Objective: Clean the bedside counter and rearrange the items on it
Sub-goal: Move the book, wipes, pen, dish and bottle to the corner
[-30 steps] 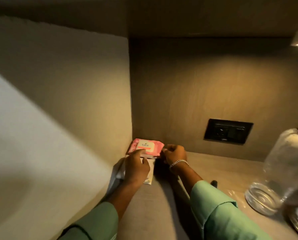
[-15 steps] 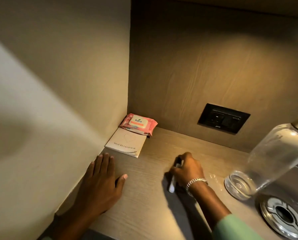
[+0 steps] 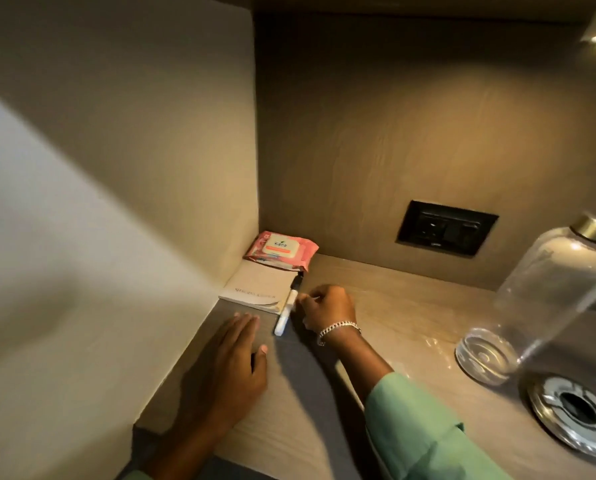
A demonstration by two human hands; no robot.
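right grip [image 3: 326, 308] touching pen [image 3: 287, 306], fingertips hidden

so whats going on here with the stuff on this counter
A person is tidying a wooden bedside counter. The right hand is setting a white pen along the right edge of a cream booklet in the back left corner, fingers at the pen. A pink wet-wipes pack lies behind the booklet, overlapping its far edge. The left hand rests flat on the counter. A clear glass bottle and a round metal piece sit at the right.
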